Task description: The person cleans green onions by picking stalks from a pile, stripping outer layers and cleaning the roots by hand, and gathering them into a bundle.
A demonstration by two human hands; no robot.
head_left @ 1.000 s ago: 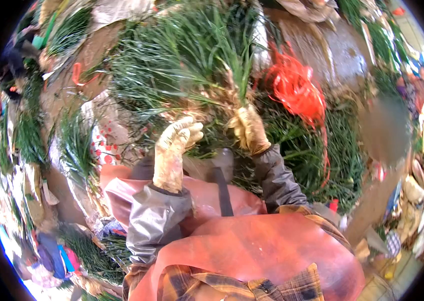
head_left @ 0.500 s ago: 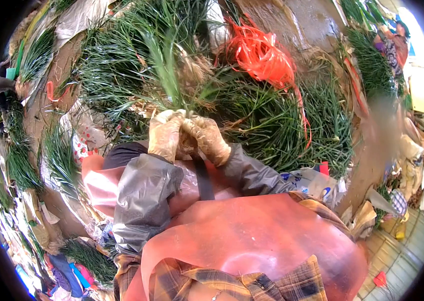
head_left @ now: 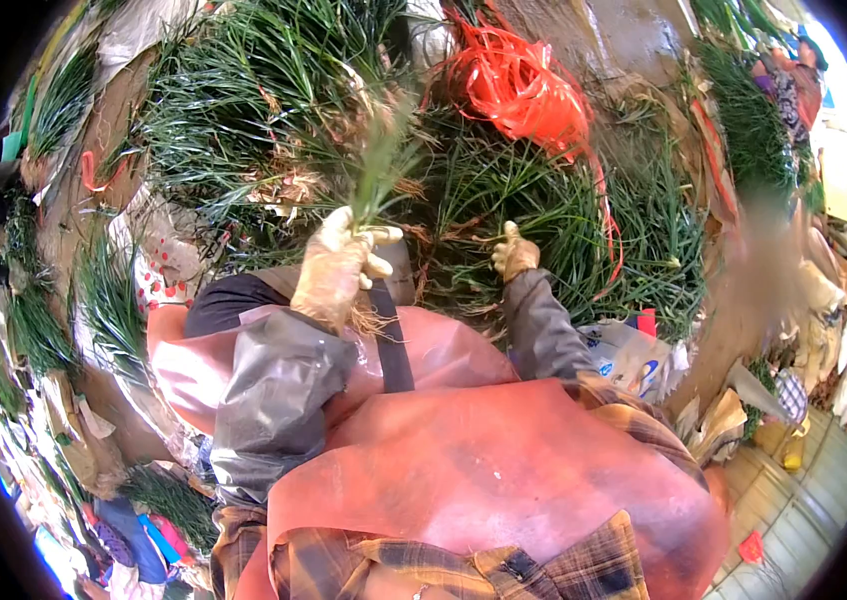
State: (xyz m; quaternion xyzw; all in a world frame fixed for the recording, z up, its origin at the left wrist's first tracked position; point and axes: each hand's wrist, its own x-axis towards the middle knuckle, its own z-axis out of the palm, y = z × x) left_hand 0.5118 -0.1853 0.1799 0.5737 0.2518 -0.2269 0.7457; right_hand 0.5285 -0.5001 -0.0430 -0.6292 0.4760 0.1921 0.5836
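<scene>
My left hand [head_left: 331,268], in a soiled pale glove, is closed round a small bunch of grass-like plants [head_left: 379,185]. Its green blades point up and away from me, slightly blurred, and thin roots [head_left: 371,318] hang below the fist. To the right, my right hand [head_left: 515,252], gloved too, is at the near edge of a pile of the same plants [head_left: 563,215]. Its thumb stands up, apart from the fingers, and I see nothing held in it. Between the hands lie brownish roots and loose blades.
A larger heap of the plants [head_left: 233,120] lies ahead on the left. A tangle of red plastic ribbon [head_left: 523,90] rests ahead, with a strand trailing over the right pile. My lap is under a reddish apron [head_left: 503,470]. Another person [head_left: 793,90] is at the far right.
My hands were together on the bunch and are now apart. The right hand has moved right to the pile; the left keeps the bunch, its blades now tilted rightward.
</scene>
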